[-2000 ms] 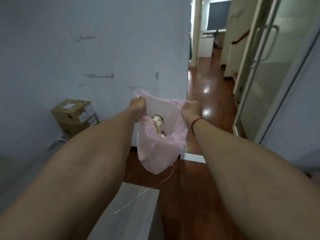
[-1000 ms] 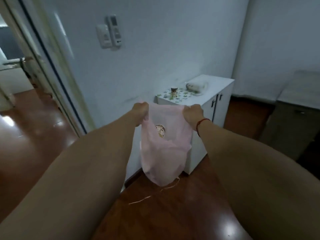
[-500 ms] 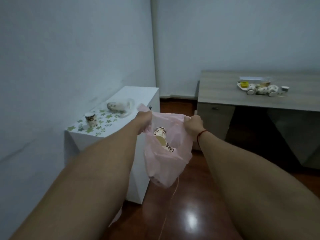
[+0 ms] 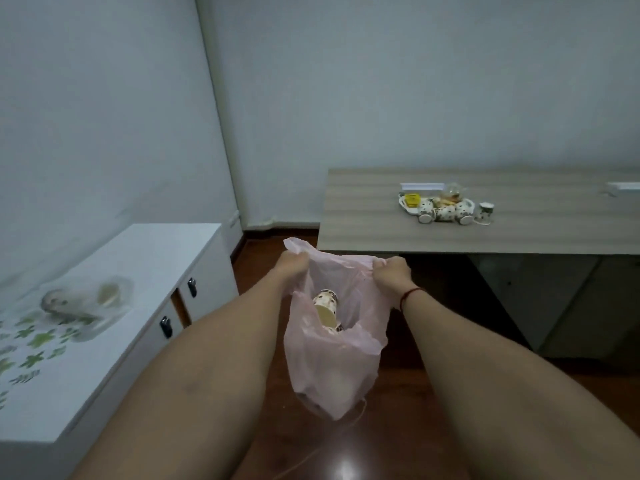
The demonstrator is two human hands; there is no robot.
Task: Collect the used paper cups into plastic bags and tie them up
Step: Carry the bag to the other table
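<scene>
A pink plastic bag [image 4: 332, 368] hangs open in front of me above the floor. My left hand [image 4: 292, 265] grips its left rim and my right hand [image 4: 393, 273] grips its right rim. Inside lies a spotted paper cup [image 4: 325, 306], tilted with its mouth toward me. Several more spotted cups [image 4: 445, 211] lie on their sides on the grey desk [image 4: 363, 216] ahead to the right. One small cup [image 4: 486, 207] stands upright beside them.
A white cabinet [image 4: 145, 258] stands at my left with a clear bag of cups [image 4: 86, 299] on its leaf-patterned top. A yellow box [image 4: 412, 199] and a glass jar [image 4: 452, 192] sit by the desk cups. Glossy wooden floor [image 4: 343, 455] lies below.
My view has swung right from the corridor past the cabinet to the desk. Both hands have kept hold of the bag's rim throughout.
</scene>
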